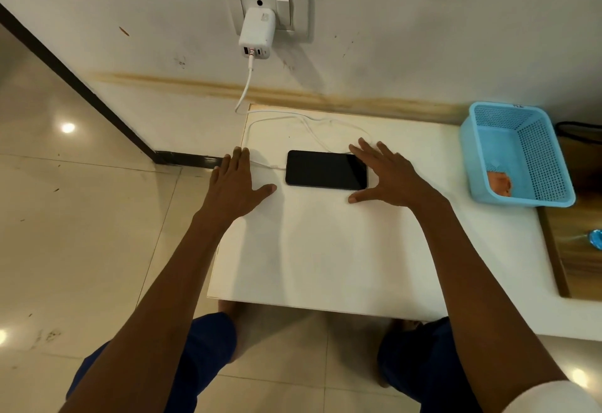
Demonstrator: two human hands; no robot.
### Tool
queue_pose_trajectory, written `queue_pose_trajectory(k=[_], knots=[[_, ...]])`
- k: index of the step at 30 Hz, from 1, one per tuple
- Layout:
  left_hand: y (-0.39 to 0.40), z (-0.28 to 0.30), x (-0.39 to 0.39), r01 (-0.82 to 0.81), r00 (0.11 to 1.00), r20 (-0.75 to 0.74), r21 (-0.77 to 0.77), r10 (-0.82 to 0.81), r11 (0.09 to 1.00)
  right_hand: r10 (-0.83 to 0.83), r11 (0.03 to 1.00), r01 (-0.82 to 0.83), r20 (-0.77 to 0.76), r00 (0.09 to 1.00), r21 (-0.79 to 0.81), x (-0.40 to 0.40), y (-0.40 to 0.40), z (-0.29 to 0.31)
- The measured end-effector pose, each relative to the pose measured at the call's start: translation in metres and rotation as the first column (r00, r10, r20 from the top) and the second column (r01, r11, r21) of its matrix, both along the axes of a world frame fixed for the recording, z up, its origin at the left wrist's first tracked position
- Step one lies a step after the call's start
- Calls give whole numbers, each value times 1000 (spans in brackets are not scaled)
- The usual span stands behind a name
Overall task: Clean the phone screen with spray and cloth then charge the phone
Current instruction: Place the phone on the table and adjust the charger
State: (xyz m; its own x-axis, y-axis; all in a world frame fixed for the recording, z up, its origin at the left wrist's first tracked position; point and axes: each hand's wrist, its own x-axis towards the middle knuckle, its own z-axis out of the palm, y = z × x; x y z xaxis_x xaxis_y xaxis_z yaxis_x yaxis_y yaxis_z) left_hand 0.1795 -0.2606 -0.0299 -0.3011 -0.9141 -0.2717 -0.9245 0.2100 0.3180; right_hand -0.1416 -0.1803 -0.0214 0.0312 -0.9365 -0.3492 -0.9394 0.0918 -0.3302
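On the white table (325, 249), the phone (325, 170) lies plugged into its cable (260, 165) to charge; left hand (236, 181) and right hand (387, 174) lie open, holding nothing.

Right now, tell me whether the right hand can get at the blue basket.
Probably yes. The right hand lies open beside the phone, holding nothing, and only bare white tabletop separates it from the blue basket further right.
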Motion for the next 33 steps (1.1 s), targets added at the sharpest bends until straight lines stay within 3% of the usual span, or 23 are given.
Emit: queue_pose_trajectory(k=[12,17,27,33], knots=[[-4,1,-10,7,1000,15,25,-7,1000,-2,996,0,-21,1000,-88,-4,-7,-4],[2,9,-15,-27,999,42,-14,28,1000,-36,980,37,7,999,-198,-6,-7,-5],[18,25,-24,-77,990,105,-142,92,987,-109,961,108,13,994,-254,-2,-9,-11],[15,22,-24,-1,995,96,-38,5,999,-153,949,139,-31,988,-283,9,-11,-12]])
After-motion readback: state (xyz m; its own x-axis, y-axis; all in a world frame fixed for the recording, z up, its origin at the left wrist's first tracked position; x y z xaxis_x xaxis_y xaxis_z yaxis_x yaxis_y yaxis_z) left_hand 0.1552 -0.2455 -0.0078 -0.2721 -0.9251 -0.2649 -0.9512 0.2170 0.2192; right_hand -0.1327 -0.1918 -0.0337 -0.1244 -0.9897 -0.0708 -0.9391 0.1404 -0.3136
